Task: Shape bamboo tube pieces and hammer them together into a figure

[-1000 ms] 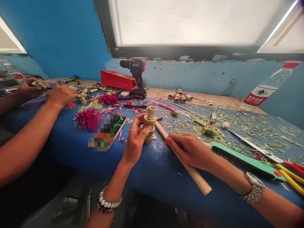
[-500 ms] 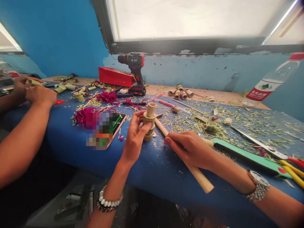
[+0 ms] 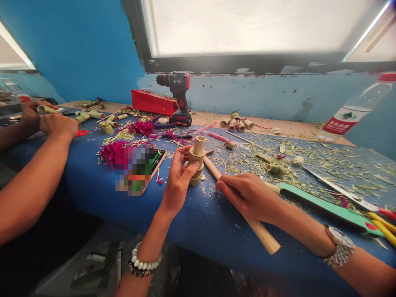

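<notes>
My left hand (image 3: pixel 177 181) is closed round a stacked bamboo piece (image 3: pixel 197 156), a narrow tube rising from a wider ringed section, held upright just over the blue table cover (image 3: pixel 198 222). My right hand (image 3: pixel 244 193) grips a long wooden-handled knife (image 3: pixel 262 235). Its handle slants from lower right to upper left. A short dark blade shows beside the bamboo's right side; whether it touches cannot be made out. Left of my left hand lies a phone (image 3: pixel 156 159), partly blurred out.
Magenta cord (image 3: pixel 113 152), a cordless drill (image 3: pixel 180 97) and a red box (image 3: pixel 151 102) stand behind. Green shavings (image 3: pixel 238 154), a green-handled tool (image 3: pixel 324 206), scissors (image 3: pixel 349 196) and a water bottle (image 3: pixel 346 117) lie to the right. Another person's hands (image 3: pixel 58 126) hold bamboo at left.
The whole view has shifted slightly, so everything sits a little lower and further right. Both hands keep their grips on the bamboo piece and the knife.
</notes>
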A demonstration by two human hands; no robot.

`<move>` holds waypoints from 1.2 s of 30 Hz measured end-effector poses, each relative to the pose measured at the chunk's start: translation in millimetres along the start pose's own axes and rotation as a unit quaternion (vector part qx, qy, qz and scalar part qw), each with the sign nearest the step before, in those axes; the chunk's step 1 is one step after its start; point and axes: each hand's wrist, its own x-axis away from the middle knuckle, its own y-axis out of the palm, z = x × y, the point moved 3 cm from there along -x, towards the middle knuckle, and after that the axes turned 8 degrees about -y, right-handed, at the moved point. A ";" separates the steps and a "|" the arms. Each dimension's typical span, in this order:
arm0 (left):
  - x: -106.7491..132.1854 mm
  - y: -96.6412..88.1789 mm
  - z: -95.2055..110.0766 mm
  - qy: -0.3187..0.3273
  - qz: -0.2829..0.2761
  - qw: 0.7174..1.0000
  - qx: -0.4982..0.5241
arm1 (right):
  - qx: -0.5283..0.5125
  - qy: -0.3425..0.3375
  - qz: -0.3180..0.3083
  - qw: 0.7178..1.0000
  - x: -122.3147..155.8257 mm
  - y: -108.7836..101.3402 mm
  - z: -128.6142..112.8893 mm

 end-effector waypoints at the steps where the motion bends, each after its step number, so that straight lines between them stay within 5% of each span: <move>1: 0.1 -0.2 0.0 0.000 0.001 1.000 0.000 | 0.001 0.001 -0.001 1.000 0.1 0.2 0.1; 36: 2.0 -1.4 -1.1 -0.017 0.006 1.000 0.010 | 0.006 0.009 -0.014 1.000 0.1 0.5 -2.2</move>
